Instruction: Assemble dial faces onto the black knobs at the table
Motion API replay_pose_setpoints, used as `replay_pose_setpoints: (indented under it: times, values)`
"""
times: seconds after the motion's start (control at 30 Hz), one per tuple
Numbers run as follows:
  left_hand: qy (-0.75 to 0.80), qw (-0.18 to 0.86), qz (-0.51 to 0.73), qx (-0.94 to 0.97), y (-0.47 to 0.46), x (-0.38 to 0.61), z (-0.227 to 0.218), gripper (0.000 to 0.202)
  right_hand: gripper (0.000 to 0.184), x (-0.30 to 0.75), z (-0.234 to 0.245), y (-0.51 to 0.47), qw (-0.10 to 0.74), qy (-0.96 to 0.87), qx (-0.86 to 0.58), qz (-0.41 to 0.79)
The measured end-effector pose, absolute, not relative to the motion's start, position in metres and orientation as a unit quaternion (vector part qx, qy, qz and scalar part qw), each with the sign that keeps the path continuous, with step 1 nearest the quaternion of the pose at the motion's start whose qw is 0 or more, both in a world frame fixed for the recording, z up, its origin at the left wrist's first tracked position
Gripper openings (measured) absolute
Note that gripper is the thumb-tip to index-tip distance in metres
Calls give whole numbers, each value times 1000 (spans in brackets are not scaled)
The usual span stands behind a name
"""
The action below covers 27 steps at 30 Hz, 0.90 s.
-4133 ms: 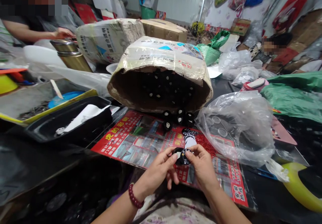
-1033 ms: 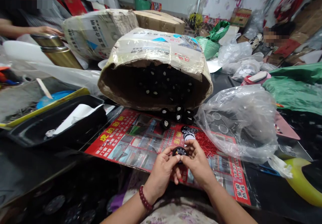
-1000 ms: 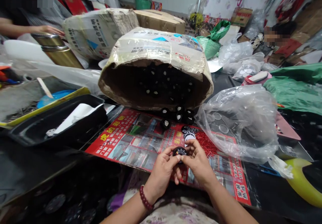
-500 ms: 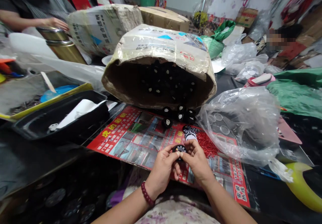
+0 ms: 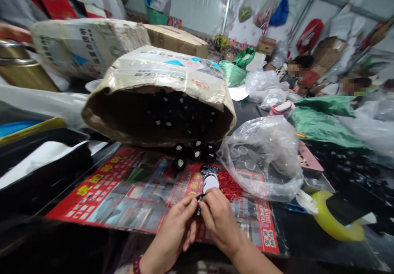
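Observation:
My left hand (image 5: pixel 175 224) is closed on a small black disc (image 5: pixel 200 204) with white markings like a dial, now tilted nearly edge-on. My right hand (image 5: pixel 223 220) pinches at the face of this disc; what its fingertips hold is too small to make out. Just beyond the fingers lie white round discs (image 5: pixel 210 181) and printed black dials (image 5: pixel 207 169). A heap of thin red pieces (image 5: pixel 229 187) is to their right. Several black round parts with white patches (image 5: pixel 179 164) sit farther back, at the mouth of a large taped carton (image 5: pixel 160 72) holding more of them.
A red printed board (image 5: pixel 123 192) covers the table under my hands. A clear plastic bag (image 5: pixel 264 155) with rings stands right, near a yellow tape roll (image 5: pixel 335 220). On the left are a black tray (image 5: pixel 46 167) and a gold flask (image 5: pixel 27 72). Other people are in the background.
The view has swung to the right, so surroundings sit farther left. The disc has tipped from facing up to nearly edge-on, and my right hand has turned over with its fingers at the disc's face.

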<state>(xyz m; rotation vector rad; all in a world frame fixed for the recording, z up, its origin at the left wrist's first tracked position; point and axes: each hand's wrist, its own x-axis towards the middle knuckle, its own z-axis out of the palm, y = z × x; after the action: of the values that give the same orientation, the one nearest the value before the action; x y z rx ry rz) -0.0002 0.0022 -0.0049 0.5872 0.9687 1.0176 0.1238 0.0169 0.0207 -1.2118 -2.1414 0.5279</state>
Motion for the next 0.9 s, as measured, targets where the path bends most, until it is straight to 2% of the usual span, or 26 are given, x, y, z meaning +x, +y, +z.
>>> replay_pose_setpoints:
  times: [0.1, 0.2, 0.27, 0.33, 0.4, 0.53, 0.63, 0.73, 0.9]
  values:
    - [423, 751, 458, 218, 6, 1, -1, 32, 18, 145, 31, 28, 336, -794, -456, 220]
    - [429, 744, 470, 204, 8, -2, 1, 36, 14, 193, 44, 61, 370, -739, -538, 167]
    - [452, 720, 477, 223, 9, -3, 0, 41, 15, 230, 45, 89, 353, -706, -604, 112]
    - [487, 684, 475, 263, 10, -4, -2, 46, 8, 259, 38, 115, 331, -704, -620, 102]
    - [512, 647, 478, 301, 10, -4, -4, 46, 11, 277, 26, 130, 313, -711, -623, 97]
    - [507, 624, 497, 327, 9, -7, 0, 36, 14, 277, 10, 128, 314, -711, -622, 95]
    - [532, 620, 470, 333, 8, -7, 4, 35, 9, 262, 16, 108, 344, -699, -616, 116]
    - [540, 619, 462, 333, 10, -5, 3, 36, 14, 251, 27, 94, 371, -691, -604, 141]
    - [533, 630, 463, 323, 10, -8, -2, 41, 14, 261, 28, 103, 315, -704, -627, 111]
